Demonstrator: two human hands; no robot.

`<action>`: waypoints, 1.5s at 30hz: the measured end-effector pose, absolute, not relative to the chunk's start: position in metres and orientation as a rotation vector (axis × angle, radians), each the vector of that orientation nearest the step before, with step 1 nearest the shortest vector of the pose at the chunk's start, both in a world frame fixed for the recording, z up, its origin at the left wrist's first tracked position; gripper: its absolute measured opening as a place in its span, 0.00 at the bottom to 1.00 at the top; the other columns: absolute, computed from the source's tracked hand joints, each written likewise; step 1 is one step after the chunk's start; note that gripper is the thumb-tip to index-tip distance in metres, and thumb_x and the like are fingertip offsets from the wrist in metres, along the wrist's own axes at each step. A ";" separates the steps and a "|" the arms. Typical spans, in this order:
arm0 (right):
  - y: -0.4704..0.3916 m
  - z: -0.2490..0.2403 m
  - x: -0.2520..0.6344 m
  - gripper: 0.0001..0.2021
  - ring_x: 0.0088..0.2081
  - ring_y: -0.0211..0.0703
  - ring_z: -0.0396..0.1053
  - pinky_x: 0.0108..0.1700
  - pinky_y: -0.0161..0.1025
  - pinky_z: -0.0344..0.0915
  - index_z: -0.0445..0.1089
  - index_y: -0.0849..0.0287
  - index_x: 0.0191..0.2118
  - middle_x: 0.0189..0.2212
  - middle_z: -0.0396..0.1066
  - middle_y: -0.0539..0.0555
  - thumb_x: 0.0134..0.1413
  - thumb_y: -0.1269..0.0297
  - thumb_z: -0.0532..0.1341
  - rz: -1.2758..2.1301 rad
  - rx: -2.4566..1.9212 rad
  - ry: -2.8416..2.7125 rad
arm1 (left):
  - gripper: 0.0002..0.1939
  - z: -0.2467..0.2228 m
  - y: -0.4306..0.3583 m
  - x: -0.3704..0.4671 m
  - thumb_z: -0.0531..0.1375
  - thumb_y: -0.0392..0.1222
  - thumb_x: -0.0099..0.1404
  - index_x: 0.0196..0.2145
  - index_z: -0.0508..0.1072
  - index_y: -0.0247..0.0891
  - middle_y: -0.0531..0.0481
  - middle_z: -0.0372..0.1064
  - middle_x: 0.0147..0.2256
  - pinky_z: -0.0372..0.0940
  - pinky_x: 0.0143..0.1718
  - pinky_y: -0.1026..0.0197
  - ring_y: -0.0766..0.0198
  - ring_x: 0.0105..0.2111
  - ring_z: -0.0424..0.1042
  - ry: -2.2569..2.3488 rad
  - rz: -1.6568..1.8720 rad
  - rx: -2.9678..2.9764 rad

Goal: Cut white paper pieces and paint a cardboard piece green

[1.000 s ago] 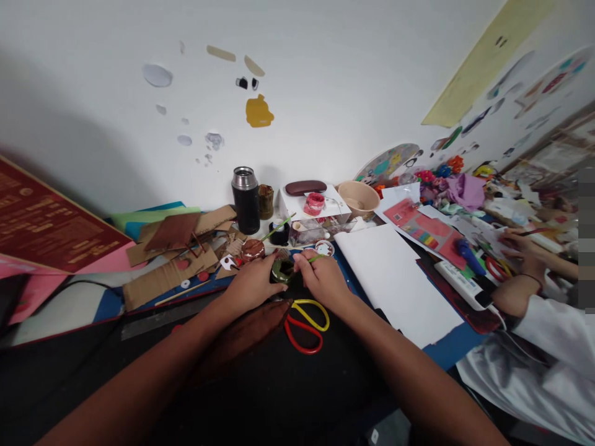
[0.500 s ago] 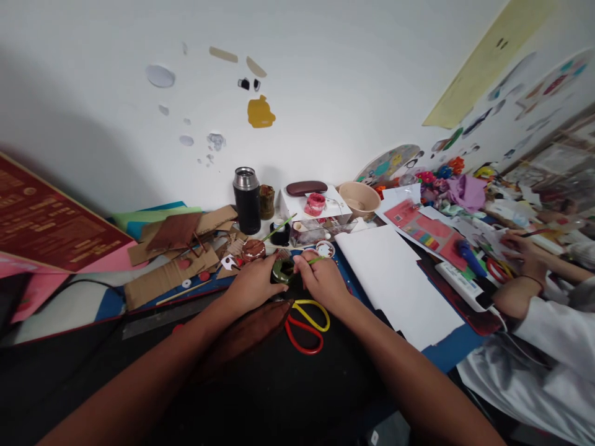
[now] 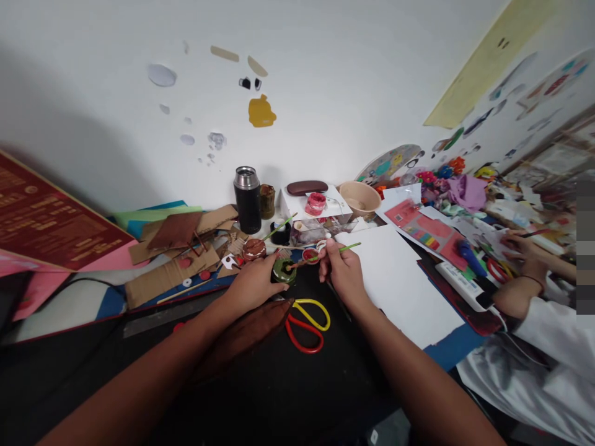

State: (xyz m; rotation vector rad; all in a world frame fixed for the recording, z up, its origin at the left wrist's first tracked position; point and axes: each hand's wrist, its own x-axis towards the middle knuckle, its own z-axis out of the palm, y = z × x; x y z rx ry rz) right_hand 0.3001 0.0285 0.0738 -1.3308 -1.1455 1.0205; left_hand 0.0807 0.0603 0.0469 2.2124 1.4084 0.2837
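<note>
My left hand (image 3: 255, 280) is closed around a small green jar (image 3: 287, 279) and steadies it on the dark work surface. In my right hand (image 3: 343, 272) a paintbrush (image 3: 351, 246) with a green handle is pinched between the fingers. It lies nearly level, its tip at the jar's dark mouth. Just in front of the jar are scissors (image 3: 321, 337) with one red and one yellow handle loop. Their blades are hidden by a brown, pointed piece (image 3: 242, 331) under my left forearm. A small pot of red (image 3: 310, 254) stands between the jar and my right hand.
Behind my left hand are a brown-lidded pot (image 3: 254, 249), a black flask (image 3: 248, 201) and cardboard scraps (image 3: 162, 282). White paper (image 3: 404, 285) lies to the right, with a power strip (image 3: 460, 286) beyond it. Another person's hand (image 3: 523, 248) works at the far right.
My right hand has drawn back to the right from the jar, and the brush has tipped lower, showing more of its length. The red pot has come into sight. My left hand stays on the jar.
</note>
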 end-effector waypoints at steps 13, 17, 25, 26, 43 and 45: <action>0.030 0.064 0.297 0.30 0.14 0.37 0.64 0.17 0.32 0.55 0.70 0.56 0.31 0.14 0.63 0.44 0.62 0.29 0.62 1.096 -1.274 -1.046 | 0.38 0.048 0.061 0.081 0.71 0.47 0.64 0.68 0.67 0.41 0.37 0.78 0.60 0.70 0.58 0.46 0.40 0.59 0.77 1.410 0.274 2.220; 0.030 0.064 0.297 0.31 0.14 0.37 0.64 0.17 0.32 0.55 0.70 0.56 0.30 0.14 0.63 0.44 0.62 0.29 0.63 1.097 -1.283 -1.051 | 0.38 0.048 0.061 0.081 0.71 0.47 0.64 0.68 0.67 0.40 0.36 0.78 0.60 0.70 0.59 0.46 0.39 0.59 0.77 1.395 0.267 2.230; 0.028 0.064 0.296 0.30 0.14 0.37 0.64 0.17 0.31 0.56 0.70 0.56 0.30 0.13 0.63 0.44 0.62 0.30 0.63 1.079 -1.276 -1.083 | 0.38 0.049 0.060 0.081 0.72 0.46 0.64 0.68 0.68 0.39 0.37 0.78 0.60 0.70 0.58 0.46 0.40 0.59 0.78 1.410 0.263 2.227; 0.028 0.063 0.295 0.31 0.14 0.37 0.64 0.17 0.31 0.56 0.70 0.56 0.30 0.13 0.63 0.44 0.61 0.29 0.63 1.088 -1.280 -1.097 | 0.38 0.049 0.060 0.081 0.71 0.45 0.64 0.68 0.68 0.40 0.37 0.78 0.60 0.70 0.58 0.47 0.40 0.58 0.78 1.400 0.267 2.229; 0.036 0.058 0.303 0.30 0.13 0.32 0.57 0.15 0.29 0.51 0.68 0.57 0.27 0.13 0.57 0.41 0.51 0.32 0.72 1.159 -1.130 -0.670 | 0.39 0.046 0.061 0.080 0.71 0.48 0.65 0.69 0.67 0.36 0.33 0.79 0.57 0.70 0.55 0.48 0.39 0.57 0.79 1.401 0.231 2.251; 0.035 0.056 0.305 0.31 0.13 0.31 0.55 0.14 0.29 0.50 0.68 0.57 0.27 0.13 0.56 0.41 0.51 0.32 0.72 1.170 -1.124 -0.628 | 0.40 0.045 0.061 0.080 0.72 0.49 0.64 0.69 0.66 0.37 0.33 0.80 0.57 0.70 0.54 0.48 0.39 0.56 0.79 1.402 0.236 2.250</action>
